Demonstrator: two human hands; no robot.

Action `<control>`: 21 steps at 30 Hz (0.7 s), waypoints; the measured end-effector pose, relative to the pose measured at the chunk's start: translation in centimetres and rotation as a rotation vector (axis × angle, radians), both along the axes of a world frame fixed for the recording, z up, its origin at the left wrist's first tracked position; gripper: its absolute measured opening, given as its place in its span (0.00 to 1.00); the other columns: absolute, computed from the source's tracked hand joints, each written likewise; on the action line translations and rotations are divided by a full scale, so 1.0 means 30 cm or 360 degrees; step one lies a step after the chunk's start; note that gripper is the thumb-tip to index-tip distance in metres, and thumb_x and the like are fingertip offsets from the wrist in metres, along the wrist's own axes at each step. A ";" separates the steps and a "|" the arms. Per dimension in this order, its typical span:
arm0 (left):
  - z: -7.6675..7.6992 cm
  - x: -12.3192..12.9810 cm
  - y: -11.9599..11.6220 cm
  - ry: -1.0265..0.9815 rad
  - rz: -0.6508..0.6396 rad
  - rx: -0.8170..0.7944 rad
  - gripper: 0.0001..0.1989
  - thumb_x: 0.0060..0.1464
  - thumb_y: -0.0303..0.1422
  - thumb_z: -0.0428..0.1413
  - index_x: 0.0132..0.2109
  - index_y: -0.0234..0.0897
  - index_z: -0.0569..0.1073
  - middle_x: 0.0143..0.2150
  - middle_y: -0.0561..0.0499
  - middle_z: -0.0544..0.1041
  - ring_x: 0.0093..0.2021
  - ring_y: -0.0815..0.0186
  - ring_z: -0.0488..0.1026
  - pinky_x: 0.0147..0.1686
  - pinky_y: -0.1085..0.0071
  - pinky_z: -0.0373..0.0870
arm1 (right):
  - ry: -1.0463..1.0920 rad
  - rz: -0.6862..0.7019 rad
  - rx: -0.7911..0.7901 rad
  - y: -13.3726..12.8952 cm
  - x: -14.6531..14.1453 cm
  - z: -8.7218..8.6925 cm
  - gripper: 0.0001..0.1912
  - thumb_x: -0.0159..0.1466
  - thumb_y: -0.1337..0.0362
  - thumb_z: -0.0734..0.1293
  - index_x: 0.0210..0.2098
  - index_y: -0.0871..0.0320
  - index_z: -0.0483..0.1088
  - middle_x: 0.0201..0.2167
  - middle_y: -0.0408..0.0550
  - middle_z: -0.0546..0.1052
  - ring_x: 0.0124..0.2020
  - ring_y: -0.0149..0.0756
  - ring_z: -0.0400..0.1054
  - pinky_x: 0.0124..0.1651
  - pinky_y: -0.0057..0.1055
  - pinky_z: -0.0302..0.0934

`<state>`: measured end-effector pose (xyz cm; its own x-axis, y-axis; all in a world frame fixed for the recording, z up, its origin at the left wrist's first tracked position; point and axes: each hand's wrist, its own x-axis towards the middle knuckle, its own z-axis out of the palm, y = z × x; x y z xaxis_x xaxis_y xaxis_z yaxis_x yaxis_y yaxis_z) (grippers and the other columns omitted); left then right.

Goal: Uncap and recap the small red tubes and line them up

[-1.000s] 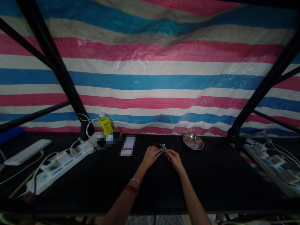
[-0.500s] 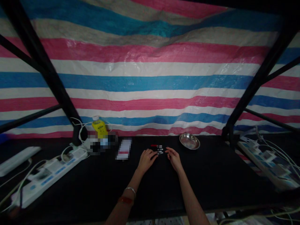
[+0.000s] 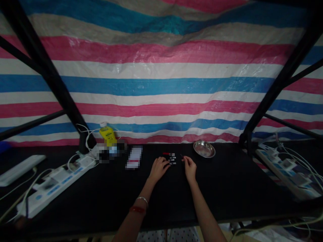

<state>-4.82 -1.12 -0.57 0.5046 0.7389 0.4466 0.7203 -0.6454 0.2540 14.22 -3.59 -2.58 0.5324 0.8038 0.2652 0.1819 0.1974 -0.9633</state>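
Several small pen-like pieces with silvery ends lie in a stack of rows on the black table; the farthest is a red piece (image 3: pixel 166 153). My left hand (image 3: pixel 158 168) rests at their left, its fingertips touching the dark left parts of the nearer pieces (image 3: pixel 172 163). To the right of the row my right hand (image 3: pixel 189 167) is pinched around a small dark thin object (image 3: pixel 181 156), too small to identify. Behind and right of that hand sits a round shiny metal dish (image 3: pixel 205 149).
A blurred phone-like item (image 3: pixel 134 157) lies left of my hands. Farther left are a yellow bottle (image 3: pixel 108 134), a white power strip (image 3: pixel 58 183) with cables and a white box (image 3: pixel 21 169). Another power strip (image 3: pixel 280 168) is at the right. A striped sheet (image 3: pixel 161 87) hangs behind, between black frame bars.
My right hand has moved slightly right, away from the row of pieces, with its fingers closer together and the dark object in them. My left hand stays beside the pieces.
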 end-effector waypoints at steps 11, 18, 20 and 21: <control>-0.005 0.000 0.000 -0.0018 -0.0005 0.0018 0.09 0.55 0.36 0.54 0.44 0.43 0.74 0.40 0.51 0.71 0.41 0.65 0.67 0.41 0.67 0.62 | -0.0958 -0.0019 -0.0095 0.014 0.019 -0.043 0.19 0.61 0.67 0.54 0.46 0.60 0.72 0.31 0.52 0.69 0.36 0.40 0.62 0.42 0.36 0.60; -0.007 0.001 0.003 -0.0013 -0.0005 0.0122 0.09 0.56 0.36 0.53 0.43 0.41 0.74 0.38 0.50 0.71 0.40 0.64 0.67 0.39 0.66 0.63 | -0.1182 0.0052 -0.0030 -0.013 0.005 -0.007 0.20 0.58 0.70 0.58 0.48 0.57 0.70 0.38 0.54 0.68 0.40 0.41 0.60 0.45 0.40 0.59; -0.002 0.000 0.000 -0.0053 -0.0012 0.0181 0.10 0.56 0.35 0.52 0.44 0.41 0.74 0.39 0.49 0.71 0.40 0.64 0.67 0.39 0.66 0.64 | -0.1139 0.0095 0.0056 -0.025 -0.010 0.011 0.18 0.58 0.67 0.61 0.47 0.55 0.71 0.39 0.53 0.68 0.41 0.40 0.61 0.45 0.39 0.60; 0.001 0.000 -0.002 -0.0076 -0.0013 0.0215 0.10 0.57 0.35 0.52 0.45 0.41 0.74 0.39 0.48 0.71 0.41 0.64 0.67 0.39 0.66 0.65 | -0.1087 0.0163 0.0106 -0.031 -0.021 0.017 0.17 0.58 0.65 0.62 0.46 0.55 0.71 0.39 0.52 0.68 0.40 0.39 0.62 0.44 0.37 0.61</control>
<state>-4.83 -1.18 -0.55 0.4863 0.6661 0.5655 0.7040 -0.6820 0.1980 13.58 -4.50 -2.07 0.1509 0.8117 0.5643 0.7206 0.3004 -0.6248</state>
